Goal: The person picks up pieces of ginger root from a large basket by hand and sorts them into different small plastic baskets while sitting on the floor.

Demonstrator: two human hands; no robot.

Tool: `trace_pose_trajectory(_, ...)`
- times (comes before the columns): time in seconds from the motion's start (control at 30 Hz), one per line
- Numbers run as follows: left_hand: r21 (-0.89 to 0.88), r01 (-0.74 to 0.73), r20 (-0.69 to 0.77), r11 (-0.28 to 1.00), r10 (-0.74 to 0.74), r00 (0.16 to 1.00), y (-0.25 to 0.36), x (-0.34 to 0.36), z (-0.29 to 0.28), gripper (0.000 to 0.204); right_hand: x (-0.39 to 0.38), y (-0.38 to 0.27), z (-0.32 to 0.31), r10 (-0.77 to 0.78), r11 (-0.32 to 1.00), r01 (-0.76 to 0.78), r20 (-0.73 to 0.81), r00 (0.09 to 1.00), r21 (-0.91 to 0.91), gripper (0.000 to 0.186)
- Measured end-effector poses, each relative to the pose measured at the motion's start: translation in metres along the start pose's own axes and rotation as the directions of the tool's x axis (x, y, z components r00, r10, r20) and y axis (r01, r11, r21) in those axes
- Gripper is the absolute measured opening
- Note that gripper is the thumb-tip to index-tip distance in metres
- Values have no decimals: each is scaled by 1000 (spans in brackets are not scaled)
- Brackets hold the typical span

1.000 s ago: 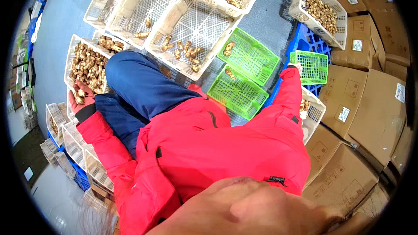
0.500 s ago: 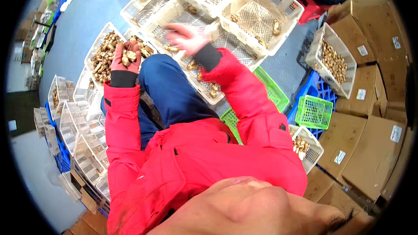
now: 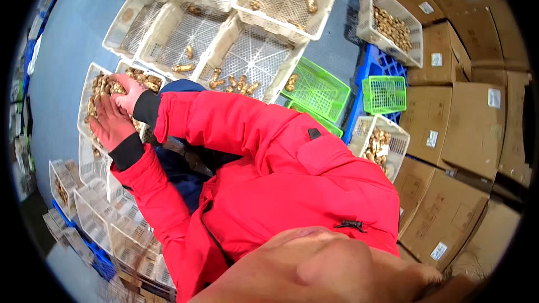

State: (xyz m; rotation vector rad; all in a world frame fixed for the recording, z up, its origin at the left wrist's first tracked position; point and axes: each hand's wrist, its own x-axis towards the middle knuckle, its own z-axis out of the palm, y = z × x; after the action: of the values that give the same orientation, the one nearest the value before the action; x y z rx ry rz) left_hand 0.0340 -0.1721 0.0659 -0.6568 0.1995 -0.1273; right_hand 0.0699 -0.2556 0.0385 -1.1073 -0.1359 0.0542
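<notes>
My left hand [image 3: 112,124] reaches over a white plastic basket heaped with brown-and-cream mushrooms [image 3: 94,96]. Its fingers are stretched out and no mushroom shows on it; the fingertips meet my right hand. My right hand [image 3: 131,91] is just beyond, at the same basket, its fingers curled round a mushroom [image 3: 117,88]. Part of that mushroom is hidden by the fingers. Beside this basket stands another white basket [image 3: 159,74] with mushrooms, partly covered by my right hand and sleeve.
Ahead stand several large white mesh crates [image 3: 193,33] with a few scattered mushrooms. Green baskets [image 3: 320,87] lie to the right, near a blue pallet [image 3: 365,78]. Cardboard boxes [image 3: 474,120] line the right side; more white baskets [image 3: 92,207] stand at the left.
My right hand has swung left from over the crates to the mushroom basket. The mushrooms that lay in my left hand no longer show there. The view has shifted.
</notes>
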Motion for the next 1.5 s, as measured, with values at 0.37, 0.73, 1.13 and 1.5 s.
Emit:
trace_pose_trajectory(0.37,868,-333,247,368,261,933,40,-32,25,29,17,-20,-21,244,799,-379,324,914,467,59)
trace_pose_trajectory(0.73,848,-301,224,436,221,949,56,-40,14,23,26,-67,-172,169,891,-218,155,973,399,55)
trace_pose_trajectory(1.13,830,-300,152,470,326,933,80,-47,13,23,8,-20,-203,343,879,-378,166,924,290,62)
trace_pose_trajectory(1.5,828,-309,121,468,390,913,108,-50,6,24,-3,14,-209,468,790,-497,171,867,359,61)
